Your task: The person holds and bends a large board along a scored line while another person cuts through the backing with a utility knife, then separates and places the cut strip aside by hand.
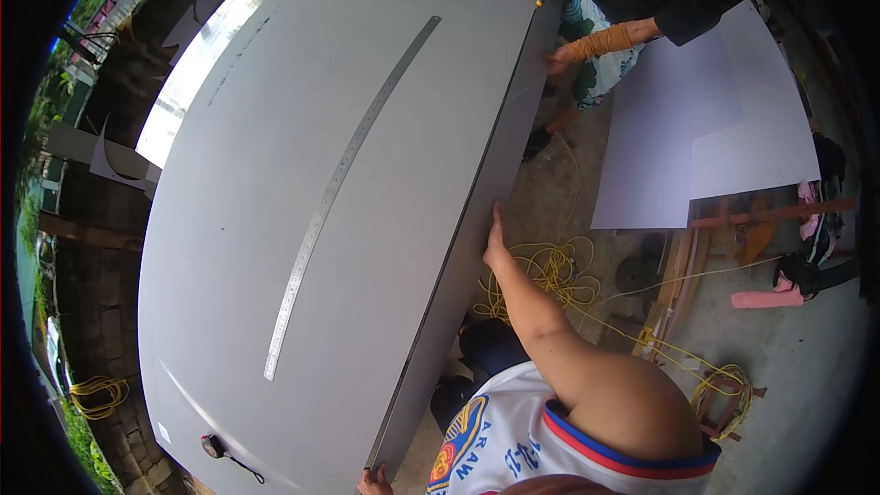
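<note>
A large grey sheet [385,192] lies in front of me, with a narrow side strip [458,275] running down along its near edge. My right hand [496,236] rests against this strip, fingers stretched along it. At the bottom of the view my left hand [374,482] is closed on the sheet's near corner edge, partly cut off by the frame. A long steel ruler [341,174] lies slantwise on the sheet, touched by neither hand. Towards the lower left corner sits a tape measure [213,445] with a black strap.
At the far right end a co-worker's hands [555,59] are at the same edge, one with a small yellow-tipped thing. Pale sheets [660,147] lie to the right. Tangled yellow cord [550,277] lies on the floor beside me. Another cord coil [99,396] is at left.
</note>
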Demonstrator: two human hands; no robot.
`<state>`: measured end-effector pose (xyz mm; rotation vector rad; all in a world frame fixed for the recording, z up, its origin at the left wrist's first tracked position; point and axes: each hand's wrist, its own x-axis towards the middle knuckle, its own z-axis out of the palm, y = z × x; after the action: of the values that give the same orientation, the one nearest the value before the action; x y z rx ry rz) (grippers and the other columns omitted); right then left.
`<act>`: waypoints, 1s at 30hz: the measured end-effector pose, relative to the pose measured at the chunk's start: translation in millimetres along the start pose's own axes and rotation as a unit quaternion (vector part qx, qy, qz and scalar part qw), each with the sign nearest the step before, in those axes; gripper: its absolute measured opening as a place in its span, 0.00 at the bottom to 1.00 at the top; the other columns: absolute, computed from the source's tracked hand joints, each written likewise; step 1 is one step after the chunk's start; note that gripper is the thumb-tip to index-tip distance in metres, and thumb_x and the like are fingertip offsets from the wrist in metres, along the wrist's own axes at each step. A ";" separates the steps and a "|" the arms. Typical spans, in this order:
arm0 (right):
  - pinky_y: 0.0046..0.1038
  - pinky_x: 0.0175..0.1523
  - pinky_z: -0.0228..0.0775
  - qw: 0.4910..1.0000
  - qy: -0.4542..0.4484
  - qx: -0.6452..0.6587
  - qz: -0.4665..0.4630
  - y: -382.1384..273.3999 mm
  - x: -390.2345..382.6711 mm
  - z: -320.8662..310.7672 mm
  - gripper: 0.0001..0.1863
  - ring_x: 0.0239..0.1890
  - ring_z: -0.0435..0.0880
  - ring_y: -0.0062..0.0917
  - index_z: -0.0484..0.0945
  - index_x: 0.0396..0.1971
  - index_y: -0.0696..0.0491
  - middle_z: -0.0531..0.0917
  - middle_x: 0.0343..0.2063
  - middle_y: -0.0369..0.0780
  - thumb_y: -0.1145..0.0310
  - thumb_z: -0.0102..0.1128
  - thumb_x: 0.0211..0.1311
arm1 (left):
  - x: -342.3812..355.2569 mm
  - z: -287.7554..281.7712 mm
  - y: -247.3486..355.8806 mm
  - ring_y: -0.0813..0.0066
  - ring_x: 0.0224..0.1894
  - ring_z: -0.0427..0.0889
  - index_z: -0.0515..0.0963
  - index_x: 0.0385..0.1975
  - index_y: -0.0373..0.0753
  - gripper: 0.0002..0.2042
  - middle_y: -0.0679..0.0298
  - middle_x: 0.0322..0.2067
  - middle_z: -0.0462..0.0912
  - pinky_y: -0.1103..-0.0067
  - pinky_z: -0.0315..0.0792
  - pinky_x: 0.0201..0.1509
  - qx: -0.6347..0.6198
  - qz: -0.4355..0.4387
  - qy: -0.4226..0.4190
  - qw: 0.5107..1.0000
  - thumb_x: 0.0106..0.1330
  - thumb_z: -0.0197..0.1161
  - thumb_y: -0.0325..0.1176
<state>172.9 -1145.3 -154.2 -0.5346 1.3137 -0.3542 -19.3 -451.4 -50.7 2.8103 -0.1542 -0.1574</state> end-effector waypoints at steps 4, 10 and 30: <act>0.42 0.72 0.44 0.999 -0.032 0.036 -0.016 1.5 0.6 -3.4 0.57 0.69 0.59 0.36 0.55 0.69 0.54 0.60 0.68 0.43 0.25 0.53 0.50 | 1.0 -1.0 0.1 0.40 0.23 0.77 0.71 0.33 0.38 0.21 0.47 0.21 0.79 0.58 0.69 0.27 0.029 -0.007 -0.034 0.999 0.48 0.77 0.39; 0.42 0.70 0.49 0.998 -0.034 0.048 -0.001 7.6 25.7 -14.4 0.54 0.67 0.61 0.36 0.57 0.68 0.54 0.63 0.66 0.43 0.27 0.54 0.52 | 13.8 -10.5 17.2 0.44 0.28 0.82 0.78 0.31 0.37 0.16 0.48 0.25 0.83 0.61 0.74 0.33 0.010 -0.098 -0.104 0.990 0.50 0.75 0.39; 0.42 0.71 0.47 0.996 -0.063 0.070 0.002 2.2 7.8 -4.7 0.53 0.67 0.61 0.35 0.58 0.68 0.54 0.63 0.66 0.43 0.28 0.53 0.54 | 13.6 -14.8 29.8 0.45 0.32 0.84 0.81 0.31 0.38 0.16 0.47 0.28 0.84 0.61 0.76 0.36 0.032 -0.127 -0.093 0.987 0.49 0.75 0.43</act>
<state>170.0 -1148.5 -162.5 -0.4305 1.1587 -0.4001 -6.7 -476.6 -28.4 2.8659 0.1626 -0.4811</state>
